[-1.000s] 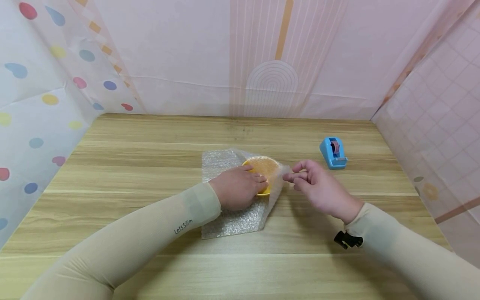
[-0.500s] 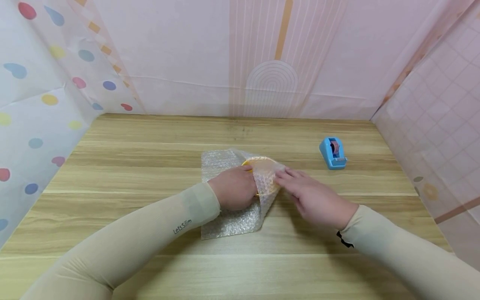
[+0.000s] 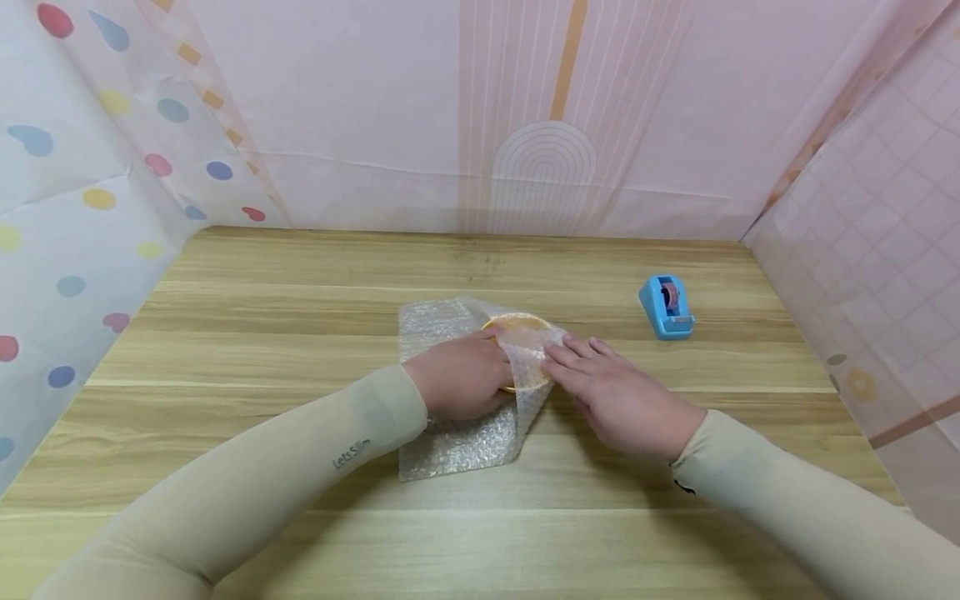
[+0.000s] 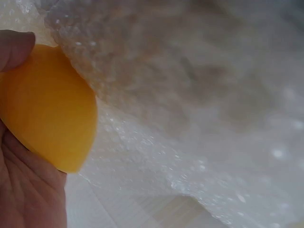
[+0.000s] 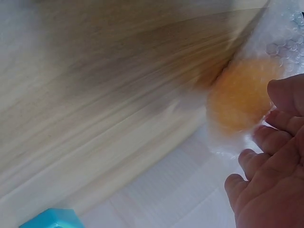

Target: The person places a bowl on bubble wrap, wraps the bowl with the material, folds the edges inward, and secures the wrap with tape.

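A round yellow bowl (image 3: 516,316) sits on a sheet of bubble wrap (image 3: 461,450) at mid-table. One flap of the sheet lies folded over the bowl from the right. My left hand (image 3: 459,379) holds the bowl at its left side, with its fingertips under the flap. In the left wrist view, the thumb lies against the yellow bowl (image 4: 50,107) and the palm is below it. My right hand (image 3: 628,402) presses the flap against the bowl's right side with fairly straight fingers. In the right wrist view, the bowl (image 5: 244,97) shows orange through the wrap.
A blue tape dispenser (image 3: 667,308) with a pinkish roll stands at the right rear of the wooden table (image 3: 315,267). Patterned sheets (image 3: 360,108) hang along the back and both sides.
The right hand has brought the raised flap leftward over the bowl and gone from pinching its edge to pressing it flat. Both hands and the wrap have shifted slightly left.
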Demonstrator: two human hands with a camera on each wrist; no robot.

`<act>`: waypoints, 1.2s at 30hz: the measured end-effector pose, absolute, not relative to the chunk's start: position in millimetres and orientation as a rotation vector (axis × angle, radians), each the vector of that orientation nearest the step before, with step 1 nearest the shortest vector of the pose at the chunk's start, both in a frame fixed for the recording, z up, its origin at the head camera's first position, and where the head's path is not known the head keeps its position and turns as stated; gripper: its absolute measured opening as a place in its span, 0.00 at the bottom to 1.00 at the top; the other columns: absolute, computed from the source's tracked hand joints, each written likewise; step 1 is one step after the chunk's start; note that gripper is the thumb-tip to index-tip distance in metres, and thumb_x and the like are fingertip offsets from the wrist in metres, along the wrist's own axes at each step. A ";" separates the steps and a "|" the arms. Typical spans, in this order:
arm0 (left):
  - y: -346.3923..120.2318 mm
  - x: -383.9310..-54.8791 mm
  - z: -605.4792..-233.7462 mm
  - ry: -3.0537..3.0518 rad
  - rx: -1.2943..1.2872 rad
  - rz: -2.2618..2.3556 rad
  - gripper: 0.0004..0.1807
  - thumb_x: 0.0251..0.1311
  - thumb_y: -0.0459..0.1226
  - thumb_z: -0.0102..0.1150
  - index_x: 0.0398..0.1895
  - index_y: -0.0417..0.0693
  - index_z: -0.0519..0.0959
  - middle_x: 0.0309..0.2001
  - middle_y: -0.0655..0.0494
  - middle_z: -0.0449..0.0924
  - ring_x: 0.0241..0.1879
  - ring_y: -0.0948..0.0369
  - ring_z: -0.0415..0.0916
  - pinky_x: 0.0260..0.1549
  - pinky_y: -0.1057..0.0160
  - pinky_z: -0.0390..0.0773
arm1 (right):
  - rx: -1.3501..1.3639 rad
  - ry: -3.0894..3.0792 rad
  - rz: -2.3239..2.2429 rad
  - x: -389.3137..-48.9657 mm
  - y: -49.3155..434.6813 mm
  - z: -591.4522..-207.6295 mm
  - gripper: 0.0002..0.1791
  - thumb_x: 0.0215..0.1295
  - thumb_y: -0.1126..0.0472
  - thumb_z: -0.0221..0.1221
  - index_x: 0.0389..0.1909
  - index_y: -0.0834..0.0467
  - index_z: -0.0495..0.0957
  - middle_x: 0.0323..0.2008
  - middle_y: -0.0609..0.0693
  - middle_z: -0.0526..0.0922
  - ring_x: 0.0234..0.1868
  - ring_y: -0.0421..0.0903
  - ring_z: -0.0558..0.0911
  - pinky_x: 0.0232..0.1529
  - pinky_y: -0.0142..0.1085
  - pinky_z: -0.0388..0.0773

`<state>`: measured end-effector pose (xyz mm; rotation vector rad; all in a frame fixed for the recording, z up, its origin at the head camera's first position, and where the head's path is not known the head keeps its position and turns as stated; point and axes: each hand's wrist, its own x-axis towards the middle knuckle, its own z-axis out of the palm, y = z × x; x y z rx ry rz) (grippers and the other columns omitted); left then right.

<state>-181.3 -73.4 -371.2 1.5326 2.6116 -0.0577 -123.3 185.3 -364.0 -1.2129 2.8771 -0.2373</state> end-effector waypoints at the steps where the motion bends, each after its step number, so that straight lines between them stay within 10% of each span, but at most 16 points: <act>1: -74.8 -181.4 -370.5 2.607 1.536 -0.043 0.12 0.77 0.46 0.56 0.52 0.55 0.85 0.58 0.59 0.88 0.68 0.59 0.79 0.84 0.44 0.49 | -1.213 2.880 -0.230 -123.3 185.1 -364.1 0.30 0.76 0.66 0.57 0.77 0.61 0.68 0.79 0.58 0.66 0.82 0.61 0.62 0.81 0.60 0.59; 8: -88.0 -182.0 -362.8 2.625 1.583 0.068 0.12 0.75 0.45 0.58 0.51 0.51 0.84 0.57 0.59 0.87 0.65 0.58 0.80 0.82 0.47 0.58 | -1.188 2.879 -0.225 -122.3 184.5 -364.0 0.30 0.76 0.66 0.58 0.77 0.61 0.68 0.79 0.58 0.66 0.82 0.61 0.61 0.82 0.60 0.58; 15: -97.8 -181.8 -365.8 2.793 1.707 0.172 0.14 0.66 0.44 0.71 0.48 0.47 0.83 0.51 0.54 0.84 0.52 0.56 0.80 0.59 0.58 0.81 | -1.165 2.867 -0.206 -122.8 185.1 -363.7 0.30 0.76 0.65 0.59 0.77 0.61 0.68 0.80 0.57 0.65 0.83 0.58 0.59 0.83 0.58 0.56; 24: -89.8 -174.7 -365.5 2.721 1.619 -0.117 0.33 0.75 0.50 0.60 0.78 0.50 0.70 0.78 0.53 0.69 0.80 0.53 0.63 0.82 0.48 0.57 | -1.206 2.880 -0.158 -123.7 183.8 -365.4 0.27 0.78 0.65 0.56 0.75 0.63 0.70 0.78 0.59 0.69 0.81 0.60 0.63 0.82 0.58 0.58; 36: -78.1 -173.5 -362.9 2.620 1.508 -0.305 0.32 0.79 0.53 0.50 0.81 0.55 0.65 0.81 0.59 0.62 0.82 0.55 0.59 0.84 0.47 0.51 | -1.270 2.878 -0.130 -123.5 181.4 -363.7 0.27 0.76 0.67 0.57 0.74 0.64 0.71 0.76 0.60 0.71 0.80 0.60 0.66 0.80 0.58 0.62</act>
